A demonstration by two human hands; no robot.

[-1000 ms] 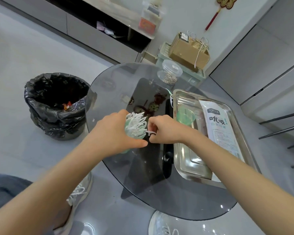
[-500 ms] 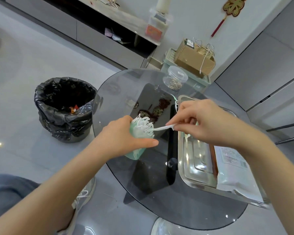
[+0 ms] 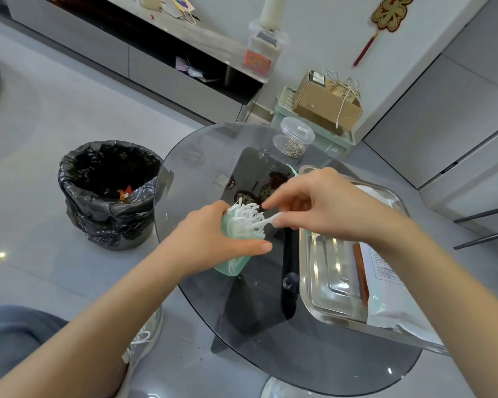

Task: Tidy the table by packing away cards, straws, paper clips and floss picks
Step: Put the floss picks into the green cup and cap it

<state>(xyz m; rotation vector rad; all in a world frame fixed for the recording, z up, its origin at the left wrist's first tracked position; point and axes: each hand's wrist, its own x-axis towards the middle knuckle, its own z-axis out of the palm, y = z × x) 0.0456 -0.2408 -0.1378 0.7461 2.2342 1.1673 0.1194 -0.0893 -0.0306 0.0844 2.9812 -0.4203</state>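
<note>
1. The person is packing away the floss picks (image 3: 243, 218). A bunch of them stands in a green cup (image 3: 233, 265), and their white ends stick out of the top.
2. The left hand (image 3: 210, 242) is wrapped round the green cup, with the thumb lying across the front. The cup leans a little over the glass table (image 3: 328, 357). It is hard to tell if its bottom touches the glass.
3. The right hand (image 3: 322, 208) pinches one floss pick (image 3: 266, 223) by its end. The other fingers are spread out and loose. The far end of this pick is in among the bunch.
4. The next move is likely to push this pick down into the cup. The cup looks crowded, so the pick needs a gap and a soft push, or others may pop out.
5. The paper clips sit in a clear jar (image 3: 295, 139) at the far side of the table. A metal tray (image 3: 325, 285) beside the right hand holds a white packet (image 3: 385, 280).
</note>
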